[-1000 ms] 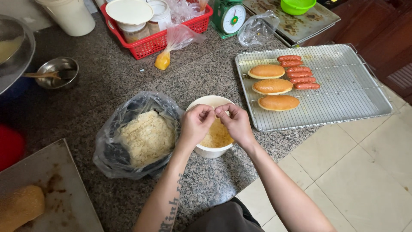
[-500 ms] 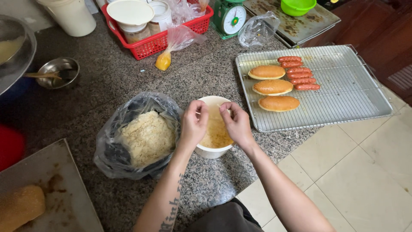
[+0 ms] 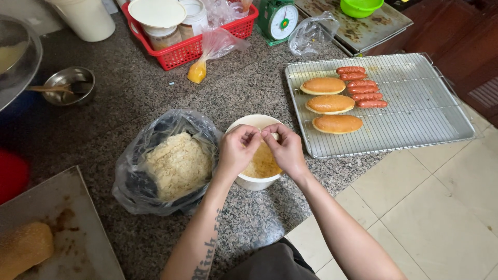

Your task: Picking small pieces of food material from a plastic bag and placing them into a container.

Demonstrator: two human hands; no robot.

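My left hand (image 3: 236, 150) and my right hand (image 3: 284, 150) meet fingertip to fingertip over a white bowl (image 3: 252, 123) of yellow batter on the granite counter. Both hands pinch a small pale piece of food (image 3: 274, 136) between them; most of it is hidden by my fingers. To the left of the bowl lies an open clear plastic bag of breadcrumbs (image 3: 176, 165). To the right, a wire rack (image 3: 415, 111) carries three golden buns (image 3: 330, 103) and several red sausages (image 3: 361, 86).
A red basket (image 3: 192, 46) with jars and lids stands at the back, a small bag of orange sauce (image 3: 198, 71) in front of it. A green scale (image 3: 277, 19), a metal tray (image 3: 67, 233) with a breaded piece, and a steel cup (image 3: 67, 85) are nearby.
My hands have shifted slightly over the bowl, fingertips staying together and working the small piece. Nothing else has moved.
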